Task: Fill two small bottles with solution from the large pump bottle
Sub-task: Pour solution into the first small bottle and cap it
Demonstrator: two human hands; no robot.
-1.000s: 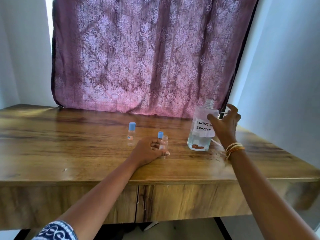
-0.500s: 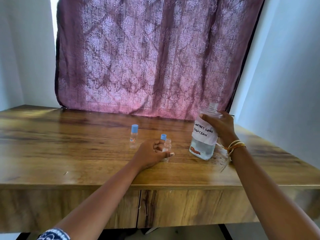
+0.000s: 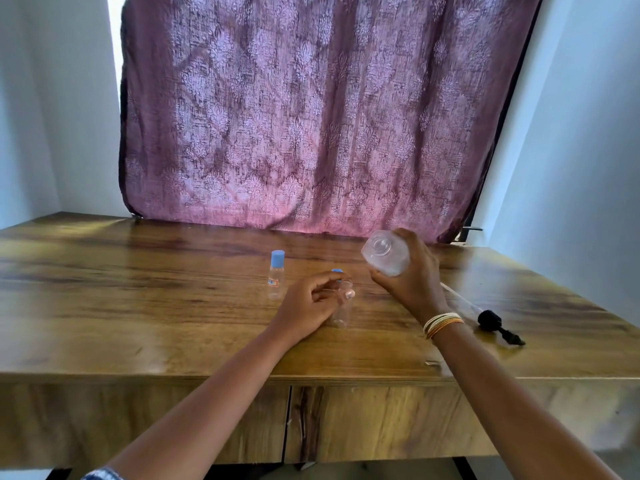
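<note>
My right hand point(image 3: 414, 278) grips the large clear bottle point(image 3: 385, 252), lifted off the wooden table point(image 3: 138, 306) and tipped so its open mouth faces me and to the left. My left hand point(image 3: 308, 304) holds a small uncapped clear bottle point(image 3: 341, 306) upright on the table, just below and left of the big bottle's mouth. A blue cap point(image 3: 337, 271) sits behind my left fingers. A second small bottle point(image 3: 276, 275) with a blue cap stands upright to the left, apart from both hands.
The black pump head with its long clear tube point(image 3: 491, 322) lies on the table to the right of my right wrist. A purple patterned curtain point(image 3: 311, 116) hangs behind the table. White walls stand on both sides.
My right hand has lifted the large bottle off the table and tipped it over toward the small open bottle. My left hand has kept hold of the small bottle.
</note>
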